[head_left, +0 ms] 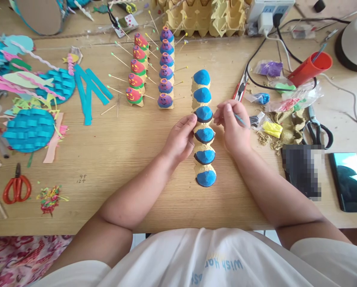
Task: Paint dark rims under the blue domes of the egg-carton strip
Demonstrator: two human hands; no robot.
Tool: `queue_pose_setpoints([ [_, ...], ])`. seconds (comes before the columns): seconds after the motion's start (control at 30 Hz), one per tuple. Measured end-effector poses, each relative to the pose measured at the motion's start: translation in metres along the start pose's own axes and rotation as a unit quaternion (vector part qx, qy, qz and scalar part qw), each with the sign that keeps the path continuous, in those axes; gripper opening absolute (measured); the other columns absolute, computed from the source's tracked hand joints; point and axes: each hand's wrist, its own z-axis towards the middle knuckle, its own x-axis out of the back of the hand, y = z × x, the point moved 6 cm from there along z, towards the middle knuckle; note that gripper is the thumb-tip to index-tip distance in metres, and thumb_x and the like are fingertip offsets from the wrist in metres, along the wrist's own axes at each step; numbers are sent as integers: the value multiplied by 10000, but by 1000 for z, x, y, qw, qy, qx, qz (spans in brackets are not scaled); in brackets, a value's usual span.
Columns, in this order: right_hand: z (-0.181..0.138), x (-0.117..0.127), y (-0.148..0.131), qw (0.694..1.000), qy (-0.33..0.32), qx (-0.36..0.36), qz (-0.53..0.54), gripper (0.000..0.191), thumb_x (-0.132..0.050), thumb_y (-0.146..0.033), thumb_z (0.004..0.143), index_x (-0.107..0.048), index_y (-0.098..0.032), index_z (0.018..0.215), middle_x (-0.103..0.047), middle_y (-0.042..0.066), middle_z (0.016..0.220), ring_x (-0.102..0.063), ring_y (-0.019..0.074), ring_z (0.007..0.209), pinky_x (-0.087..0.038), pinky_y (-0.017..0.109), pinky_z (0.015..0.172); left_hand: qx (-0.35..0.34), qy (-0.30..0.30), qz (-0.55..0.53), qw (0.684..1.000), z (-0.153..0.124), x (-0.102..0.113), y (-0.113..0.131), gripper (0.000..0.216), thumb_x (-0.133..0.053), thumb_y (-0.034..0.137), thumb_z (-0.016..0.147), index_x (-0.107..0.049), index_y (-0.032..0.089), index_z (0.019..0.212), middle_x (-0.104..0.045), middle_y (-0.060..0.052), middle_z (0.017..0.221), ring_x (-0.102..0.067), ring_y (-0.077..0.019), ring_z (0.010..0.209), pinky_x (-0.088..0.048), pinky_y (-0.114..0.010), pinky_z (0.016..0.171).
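A strip of egg carton (198, 125) runs lengthwise in front of me, its several bumps capped in blue clay. Dark trim edges the lower side of the caps nearer me; the two farthest caps show none. My left hand (180, 137) is closed at the strip's left side, its thumb against the third cap from the far end. On the other side, my right hand (233, 125) is pinched closed beside the same cap. A thin blue stick (240, 119) pokes out of that hand; its tip is hidden by the fingers.
Finished red-green (135, 81) and purple (165, 84) carton caterpillars stand beyond, pins sticking out. Blue woven paper fish (30, 129) and orange scissors (16, 190) lie left. Rightward are a utility knife (241, 85), clay bags (272, 128), black-handled scissors (317, 129), a red cup (311, 68) and a phone (349, 181).
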Motion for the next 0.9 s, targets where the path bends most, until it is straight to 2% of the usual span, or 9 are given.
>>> queue_pose_setpoints([
  [0.17,-6,-8,-1,998,-43,-43,14,425,-879,-600,892,-591,-301,985,-662,-20,913,-630,148,779,-543,314,694,-33,-42,31,998,4,-1,5,236,-888,466,926,-781,259,891,-795,-7,866,-775,-208,877,-602,-317,788],
  [0.4,-8,-14,3,989,-86,-115,40,470,-919,-539,826,-556,-323,1033,-664,-3,1026,-615,169,853,-505,294,626,-96,-37,94,990,10,3,7,370,-880,610,892,-761,261,918,-813,-26,895,-799,-257,991,-634,-354,829],
  [0.5,-6,-14,3,987,-99,-117,37,459,-907,-517,829,-546,-321,1035,-644,0,1006,-623,181,879,-526,307,650,-145,-38,117,982,10,3,8,484,-838,713,882,-743,255,1007,-821,-27,963,-794,-247,1009,-645,-356,843],
  [0.6,-4,-11,3,988,-102,-115,20,439,-884,-512,841,-542,-319,1038,-646,6,1007,-630,192,896,-553,327,675,-183,-14,150,971,12,11,7,581,-727,797,924,-705,258,1141,-796,-40,965,-794,-243,1021,-650,-364,852],
  [0.73,-4,-7,6,988,-104,-114,-24,392,-840,-513,876,-557,-322,1069,-684,22,1038,-658,217,941,-603,368,730,-261,4,238,936,12,20,11,635,-684,799,951,-651,296,1337,-769,-40,1079,-773,-222,1095,-625,-390,1010],
  [0.9,-4,-6,9,988,-102,-103,-45,361,-823,-502,898,-571,-321,1082,-700,31,1060,-682,232,1018,-642,411,838,-322,-14,324,890,11,20,15,590,-568,770,1036,-650,302,1387,-751,-67,1308,-734,-235,1278,-578,-398,1139],
])
